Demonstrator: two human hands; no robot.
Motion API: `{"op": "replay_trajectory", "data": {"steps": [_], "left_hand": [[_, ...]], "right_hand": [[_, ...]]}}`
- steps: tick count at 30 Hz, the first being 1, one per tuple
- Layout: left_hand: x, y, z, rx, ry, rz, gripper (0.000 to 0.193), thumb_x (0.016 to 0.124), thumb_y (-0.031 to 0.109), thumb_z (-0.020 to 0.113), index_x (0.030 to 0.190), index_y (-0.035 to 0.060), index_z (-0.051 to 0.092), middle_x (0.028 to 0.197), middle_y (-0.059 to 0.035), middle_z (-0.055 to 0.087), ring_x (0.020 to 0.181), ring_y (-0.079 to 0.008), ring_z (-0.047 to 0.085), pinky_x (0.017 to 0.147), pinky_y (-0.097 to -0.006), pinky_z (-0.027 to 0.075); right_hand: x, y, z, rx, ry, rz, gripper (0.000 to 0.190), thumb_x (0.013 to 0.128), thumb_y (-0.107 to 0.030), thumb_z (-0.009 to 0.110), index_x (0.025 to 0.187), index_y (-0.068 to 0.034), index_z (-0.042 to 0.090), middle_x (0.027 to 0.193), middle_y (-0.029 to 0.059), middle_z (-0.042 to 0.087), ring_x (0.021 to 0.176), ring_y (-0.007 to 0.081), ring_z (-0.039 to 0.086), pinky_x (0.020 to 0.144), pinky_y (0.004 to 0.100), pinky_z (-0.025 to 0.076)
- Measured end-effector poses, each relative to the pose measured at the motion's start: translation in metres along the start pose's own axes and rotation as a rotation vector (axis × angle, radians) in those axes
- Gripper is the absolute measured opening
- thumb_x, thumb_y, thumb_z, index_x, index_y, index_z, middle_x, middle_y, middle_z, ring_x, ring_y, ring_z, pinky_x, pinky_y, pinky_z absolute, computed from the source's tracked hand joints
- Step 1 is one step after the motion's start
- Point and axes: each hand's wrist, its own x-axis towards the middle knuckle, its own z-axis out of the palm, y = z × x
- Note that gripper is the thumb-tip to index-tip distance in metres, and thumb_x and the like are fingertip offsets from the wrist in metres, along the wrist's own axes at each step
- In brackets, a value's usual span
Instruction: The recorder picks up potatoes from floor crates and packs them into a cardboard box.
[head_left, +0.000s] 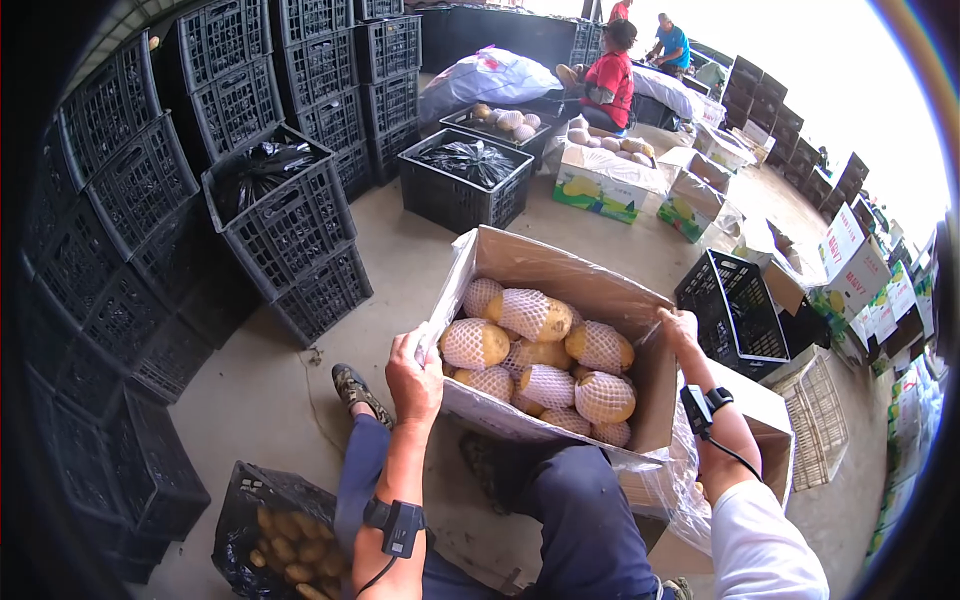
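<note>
Before me is a cardboard carton (559, 253) with a clear plastic liner over its walls. Inside lie several yellow melons (555, 320), many wrapped in white foam netting sleeves (604, 396). My left hand (415, 379) grips the carton's left rim, with plastic film under the fingers. On the opposite side, my right hand (679, 328) holds the right rim and the liner. The carton is tilted and close to my bent knee (577, 517); its underside is hidden. Each forearm bears a strapped black device with a cable.
Tall stacks of black plastic crates (229, 75) line the left. A black crate of oblong yellowish-brown produce (296, 540) sits by my left leg. Another open carton (750, 405) is under my right arm, beside a beige crate (814, 420). Several people, one in red (611, 82), are farther back.
</note>
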Motion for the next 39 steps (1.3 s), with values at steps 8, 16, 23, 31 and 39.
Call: {"op": "replay_trajectory", "data": {"steps": [8,16,23,31,39], "left_hand": [[0.0,0.015,-0.001,0.114,0.105,0.043,0.023,0.085,-0.004,0.068,0.107,0.0007,0.07,0.097,-0.0163,0.065,0.087,-0.0353,0.067,0.076,-0.0436,0.055],[0.003,0.013,-0.008,0.096,0.125,0.015,0.02,0.084,-0.008,0.065,0.102,0.0003,0.068,0.095,-0.0179,0.066,0.09,-0.0393,0.068,0.078,-0.0474,0.055],[-0.005,0.013,-0.015,0.168,-0.141,0.182,0.026,0.084,-0.003,0.069,0.109,0.0024,0.069,0.083,-0.0132,0.07,0.072,-0.0293,0.069,0.068,-0.0413,0.055],[0.0,0.026,0.003,0.371,-0.171,-0.005,0.043,0.082,0.009,0.072,0.124,0.002,0.063,0.085,-0.0179,0.071,0.085,-0.041,0.071,0.08,-0.0517,0.055],[0.015,0.028,0.007,0.483,-0.202,-0.013,0.024,0.084,0.014,0.069,0.104,0.0011,0.073,0.097,-0.0254,0.072,0.093,-0.0449,0.07,0.084,-0.0526,0.055]], "right_hand": [[0.007,0.078,-0.054,0.371,-0.271,-0.088,0.021,0.087,-0.021,0.078,0.096,-0.002,0.075,0.08,0.0033,0.069,0.066,0.0143,0.064,0.061,0.0305,0.051],[-0.044,-0.019,-0.09,0.453,-0.273,-0.125,0.012,0.086,-0.01,0.077,0.084,-0.002,0.068,0.065,0.0013,0.061,0.048,0.0092,0.052,0.041,0.0259,0.037],[-0.022,-0.024,-0.081,0.316,-0.244,-0.225,0.052,0.085,-0.027,0.078,0.126,0.002,0.062,0.107,0.0087,0.068,0.096,0.017,0.066,0.087,0.0323,0.054],[0.019,0.006,-0.049,0.123,-0.303,-0.315,0.019,0.091,-0.015,0.071,0.079,0.0,0.069,0.07,-0.0006,0.064,0.059,0.0094,0.052,0.054,0.0302,0.044],[-0.036,-0.047,-0.091,0.251,-0.356,-0.608,0.019,0.094,-0.015,0.069,0.082,0.0,0.067,0.07,0.0009,0.065,0.065,0.0092,0.06,0.06,0.028,0.049]]}}
